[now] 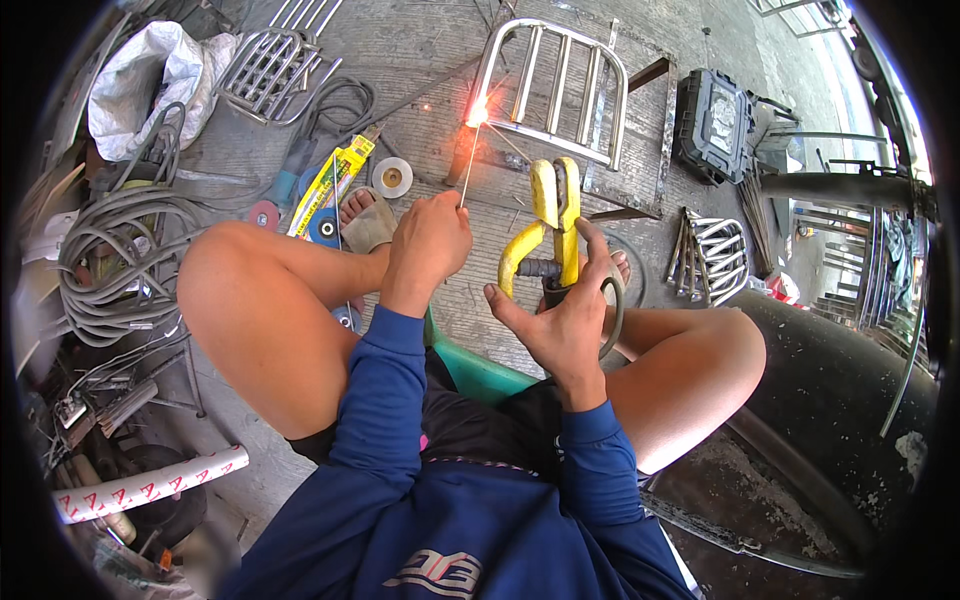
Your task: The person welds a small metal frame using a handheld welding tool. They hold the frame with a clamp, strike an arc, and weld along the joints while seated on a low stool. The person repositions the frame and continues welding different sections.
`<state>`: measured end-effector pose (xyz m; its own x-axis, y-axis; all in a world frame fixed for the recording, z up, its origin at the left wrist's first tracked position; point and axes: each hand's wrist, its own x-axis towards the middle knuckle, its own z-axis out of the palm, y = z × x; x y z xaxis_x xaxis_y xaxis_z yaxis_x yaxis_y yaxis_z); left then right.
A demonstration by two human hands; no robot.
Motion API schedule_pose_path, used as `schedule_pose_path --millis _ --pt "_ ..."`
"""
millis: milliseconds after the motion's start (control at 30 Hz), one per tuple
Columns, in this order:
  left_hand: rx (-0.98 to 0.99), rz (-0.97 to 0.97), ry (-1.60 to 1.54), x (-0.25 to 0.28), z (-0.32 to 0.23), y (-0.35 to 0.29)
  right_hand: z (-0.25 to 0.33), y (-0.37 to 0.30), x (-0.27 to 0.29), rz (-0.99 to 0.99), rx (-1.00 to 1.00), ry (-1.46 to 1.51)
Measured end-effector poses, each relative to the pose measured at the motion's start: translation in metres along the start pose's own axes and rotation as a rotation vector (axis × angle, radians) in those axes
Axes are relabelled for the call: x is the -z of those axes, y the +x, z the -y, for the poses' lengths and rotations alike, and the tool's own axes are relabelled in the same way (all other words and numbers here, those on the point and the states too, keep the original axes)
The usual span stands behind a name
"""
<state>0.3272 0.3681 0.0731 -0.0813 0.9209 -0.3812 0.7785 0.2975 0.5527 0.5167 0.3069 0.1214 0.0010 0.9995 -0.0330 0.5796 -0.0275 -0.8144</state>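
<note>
My left hand [430, 245] pinches a thin welding rod [466, 170] whose far tip glows orange with sparks against the corner of a shiny steel rack [555, 90] lying on the concrete floor. My right hand [565, 320] grips a yellow electrode holder [550, 225] with its jaws pointing up, a dark cable looping from its handle. Both hands are between my bare knees, and I sit on a low green stool [470, 370]. Blue sleeves cover both forearms.
Coiled grey cables [115, 260] lie at left beside a white sack [140, 80]. A second steel rack [270, 65], a yellow electrode box [330, 185], grinding discs [392, 177], a black case [712, 125], bent steel pieces [715, 255] and a dark drum [830, 400] surround me.
</note>
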Motion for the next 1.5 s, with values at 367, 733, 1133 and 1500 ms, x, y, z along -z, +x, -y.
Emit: schedule_pose_path --millis 367,733,1133,1500 --pt "-0.201 -0.091 0.117 -0.014 0.017 0.002 -0.003 0.001 0.000 0.027 -0.007 0.014" --pt "-0.399 -0.217 0.251 -0.008 0.010 0.003 0.001 0.001 0.002 0.035 -0.040 0.018" --pt "-0.040 -0.001 -0.050 -0.012 0.012 0.004 0.001 0.001 0.002 0.011 -0.064 0.042" --pt "-0.033 -0.033 0.036 -0.007 0.004 0.002 -0.002 0.001 0.000 -0.006 0.019 -0.016"
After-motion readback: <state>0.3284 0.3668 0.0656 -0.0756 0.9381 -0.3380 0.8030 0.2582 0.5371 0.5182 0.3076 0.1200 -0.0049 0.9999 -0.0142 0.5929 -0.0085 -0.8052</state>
